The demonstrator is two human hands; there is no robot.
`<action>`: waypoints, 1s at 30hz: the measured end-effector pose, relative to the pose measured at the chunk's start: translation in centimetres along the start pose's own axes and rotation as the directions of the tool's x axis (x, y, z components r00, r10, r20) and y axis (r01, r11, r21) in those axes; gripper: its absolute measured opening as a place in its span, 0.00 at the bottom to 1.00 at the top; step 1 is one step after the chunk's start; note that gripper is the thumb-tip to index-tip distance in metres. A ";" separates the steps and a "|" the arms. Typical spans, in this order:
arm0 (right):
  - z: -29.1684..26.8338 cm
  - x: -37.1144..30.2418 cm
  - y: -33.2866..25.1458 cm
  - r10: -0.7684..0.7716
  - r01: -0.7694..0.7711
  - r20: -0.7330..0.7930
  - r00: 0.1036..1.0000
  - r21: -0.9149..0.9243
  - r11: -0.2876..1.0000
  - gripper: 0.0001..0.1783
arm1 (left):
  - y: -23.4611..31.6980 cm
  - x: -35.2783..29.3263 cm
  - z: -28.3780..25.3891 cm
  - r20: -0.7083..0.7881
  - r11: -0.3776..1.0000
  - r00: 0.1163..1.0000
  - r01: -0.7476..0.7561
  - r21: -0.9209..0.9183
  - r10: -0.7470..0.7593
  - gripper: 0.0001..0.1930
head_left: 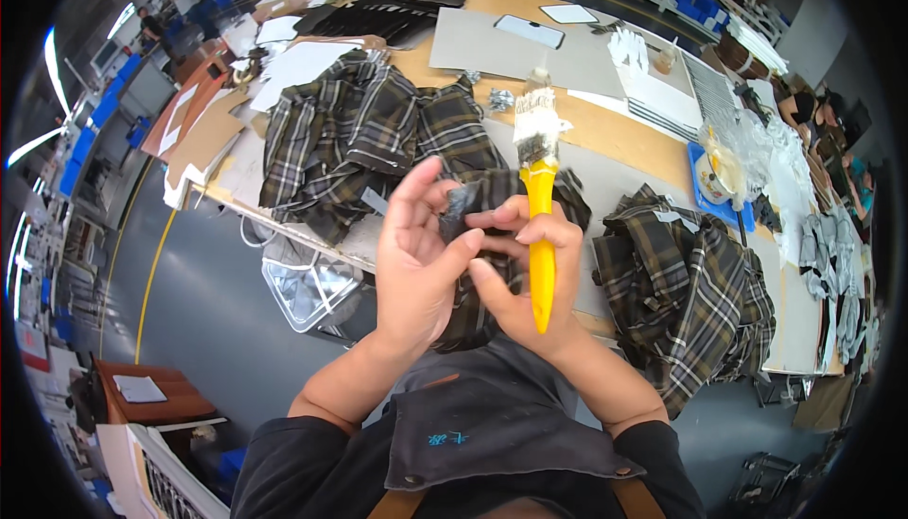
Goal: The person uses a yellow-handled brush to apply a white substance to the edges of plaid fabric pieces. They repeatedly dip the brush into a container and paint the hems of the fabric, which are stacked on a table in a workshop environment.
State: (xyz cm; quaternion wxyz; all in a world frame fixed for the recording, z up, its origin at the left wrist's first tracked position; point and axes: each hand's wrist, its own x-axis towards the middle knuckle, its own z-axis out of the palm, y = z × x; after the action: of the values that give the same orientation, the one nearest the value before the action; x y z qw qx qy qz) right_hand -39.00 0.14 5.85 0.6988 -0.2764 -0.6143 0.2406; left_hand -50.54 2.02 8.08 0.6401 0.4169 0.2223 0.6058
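My right hand (544, 268) grips a brush by its yellow handle (541, 273). The brush points up and away from me, and its bristles (537, 126) are caked with white paste. Its thumb and fingertips also reach the dark plaid fabric piece (492, 202) held in front of me. Across from it, my left hand (416, 259) curls around the grey-looking edge of that piece, thumb toward the right hand's fingers. Part of the fabric is hidden behind both hands. One heap of plaid fabric pieces (345, 131) lies to the left, another (676, 282) to the right.
A blue tray (705, 183) with a paste-smeared container (724, 174) stands on the right of the worktable (615, 136). Toward the back are a grey board (473, 41), a phone-like slab (530, 31), white gloves (629, 51) and black strips (374, 17). A wire-framed bin (307, 282) sits below the left edge.
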 end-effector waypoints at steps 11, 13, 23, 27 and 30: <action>0.1 -1.7 0.2 -0.018 -0.013 -0.158 0.987 -0.192 0.981 0.32 | -0.5 -3.2 0.6 0.089 0.980 0.978 -0.186 -0.068 0.191 0.22; -1.4 -1.8 -0.1 0.052 -0.069 -0.160 0.986 -0.102 0.992 0.31 | -1.5 -2.6 -0.1 0.234 0.953 0.938 -0.287 0.100 0.258 0.24; -5.0 -0.7 -2.3 0.198 -0.227 0.112 0.974 0.533 0.815 0.33 | 1.5 0.9 0.1 0.517 0.603 0.845 -0.484 0.634 0.136 0.07; -5.0 -1.3 -2.5 0.068 -0.070 0.071 0.995 0.022 0.997 0.35 | 2.6 0.1 1.3 0.502 0.479 0.851 -0.509 0.715 0.155 0.08; -5.2 -1.7 -0.8 0.094 -0.074 -0.107 0.990 0.180 0.981 0.34 | 0.9 1.2 1.9 0.423 0.450 0.899 -0.428 0.784 0.118 0.12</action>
State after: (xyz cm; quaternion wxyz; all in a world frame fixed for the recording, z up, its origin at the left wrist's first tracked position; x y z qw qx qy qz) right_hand -34.07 -2.06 4.70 0.7440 -0.2529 -0.5370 0.3069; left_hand -49.41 2.58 10.11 0.2638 0.7985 0.3208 0.4357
